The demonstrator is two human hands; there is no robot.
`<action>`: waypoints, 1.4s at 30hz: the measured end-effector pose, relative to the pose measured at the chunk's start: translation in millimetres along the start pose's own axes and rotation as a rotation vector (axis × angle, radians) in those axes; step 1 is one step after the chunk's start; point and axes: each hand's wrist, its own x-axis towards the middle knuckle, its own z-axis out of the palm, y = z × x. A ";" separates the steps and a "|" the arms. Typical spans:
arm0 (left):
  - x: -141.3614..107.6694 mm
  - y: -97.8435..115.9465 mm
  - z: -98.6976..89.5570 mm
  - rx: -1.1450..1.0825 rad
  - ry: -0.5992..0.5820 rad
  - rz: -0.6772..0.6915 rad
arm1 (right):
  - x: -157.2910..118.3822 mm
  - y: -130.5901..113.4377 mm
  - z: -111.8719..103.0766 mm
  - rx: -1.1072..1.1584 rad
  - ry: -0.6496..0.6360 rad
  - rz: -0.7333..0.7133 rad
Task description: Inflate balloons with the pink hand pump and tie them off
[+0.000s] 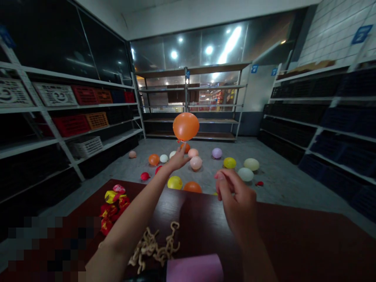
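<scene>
My left hand (178,158) reaches out past the far table edge with its fingers stretched. Just above its fingertips is an inflated orange balloon (186,126), knot side down; whether they touch I cannot tell. Over the table's far edge, my right hand (235,190) is closed, fingers curled in against the thumb; anything inside is hidden. Below my hands, a heap of tan, curled, link-like pieces (157,244) lies on the dark brown table (202,223). A purple cylinder (194,268) with a black part lies at the near edge, partly cut off.
Red and yellow shiny wrapped pieces (113,207) lie on the table's left, partly behind my left forearm. Several balloons, including a yellow one (229,162) and a purple one (216,152), lie on the grey floor (141,203). Shelves with crates (72,125) line the sides; another rack (190,121) stands behind.
</scene>
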 end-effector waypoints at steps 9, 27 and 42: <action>-69.2 -23.4 -18.0 0.190 -0.116 0.002 | -3.6 -6.9 6.6 -0.066 -0.201 -0.018; -341.6 -84.1 -86.7 0.317 0.279 -0.271 | -92.8 58.5 51.0 -0.389 -1.054 -0.175; -339.0 -114.5 -80.8 0.584 0.116 -0.318 | -118.2 75.4 38.7 -0.463 -0.865 -0.035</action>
